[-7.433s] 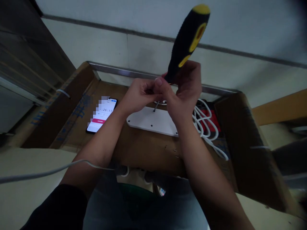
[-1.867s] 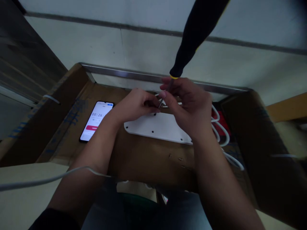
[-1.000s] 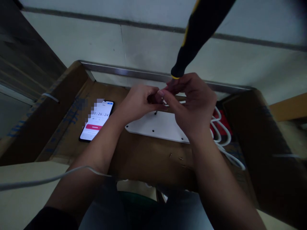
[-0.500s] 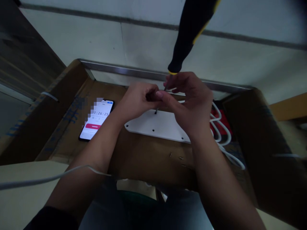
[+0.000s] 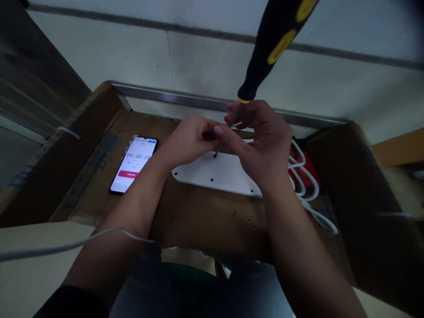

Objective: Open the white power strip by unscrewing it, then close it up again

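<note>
A screwdriver (image 5: 265,57) with a black and yellow handle leans up and to the right, its handle running out of the top of the view. My right hand (image 5: 261,141) has its fingers closed around the metal shaft below the handle. Lower on the same shaft, the fingers of my left hand (image 5: 198,137) are pinched together, touching my right thumb. The shaft's dark lower end meets a hole near the far edge of a long white plate (image 5: 228,174), which looks like the back of a power strip. My fingers hide part of the shaft.
Several small screws (image 5: 249,217) lie on the cardboard (image 5: 192,212) in front of the plate. A phone (image 5: 132,165) showing a timer lies to the left. Coiled white cable (image 5: 313,190) and a red item (image 5: 306,168) sit at right. Cardboard walls (image 5: 357,185) rise at both sides.
The screwdriver's handle has turned, showing more yellow patches, and leans slightly further right. Both hands stay on the shaft in nearly the same place.
</note>
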The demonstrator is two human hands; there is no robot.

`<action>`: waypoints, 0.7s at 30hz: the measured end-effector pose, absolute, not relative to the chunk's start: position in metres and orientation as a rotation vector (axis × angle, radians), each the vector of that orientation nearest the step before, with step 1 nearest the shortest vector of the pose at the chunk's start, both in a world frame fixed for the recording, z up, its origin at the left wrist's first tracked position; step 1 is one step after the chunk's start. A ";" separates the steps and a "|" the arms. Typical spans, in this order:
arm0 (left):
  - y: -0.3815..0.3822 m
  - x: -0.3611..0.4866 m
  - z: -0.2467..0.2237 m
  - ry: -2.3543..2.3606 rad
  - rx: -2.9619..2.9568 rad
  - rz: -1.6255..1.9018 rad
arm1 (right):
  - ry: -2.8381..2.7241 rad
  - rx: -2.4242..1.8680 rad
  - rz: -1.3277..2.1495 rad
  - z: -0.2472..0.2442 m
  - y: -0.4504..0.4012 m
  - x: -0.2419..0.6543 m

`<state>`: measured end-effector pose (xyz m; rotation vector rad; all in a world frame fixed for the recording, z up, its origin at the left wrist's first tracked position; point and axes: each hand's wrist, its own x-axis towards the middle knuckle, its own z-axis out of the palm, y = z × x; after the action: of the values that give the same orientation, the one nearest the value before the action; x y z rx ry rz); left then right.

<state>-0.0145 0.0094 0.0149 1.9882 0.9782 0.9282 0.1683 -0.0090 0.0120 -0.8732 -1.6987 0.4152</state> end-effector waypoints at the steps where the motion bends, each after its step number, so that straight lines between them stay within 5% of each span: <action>1: 0.009 -0.014 0.015 0.965 1.996 0.901 | -1.682 -0.880 0.424 0.012 -0.009 0.167; 21: 0.007 -0.015 0.021 0.861 1.876 0.841 | -1.549 -0.768 0.523 0.009 -0.008 0.161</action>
<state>-0.0150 0.0073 0.0211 1.8764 0.8614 0.8408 0.1613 -0.0084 0.0094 -0.7676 -1.5488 0.5229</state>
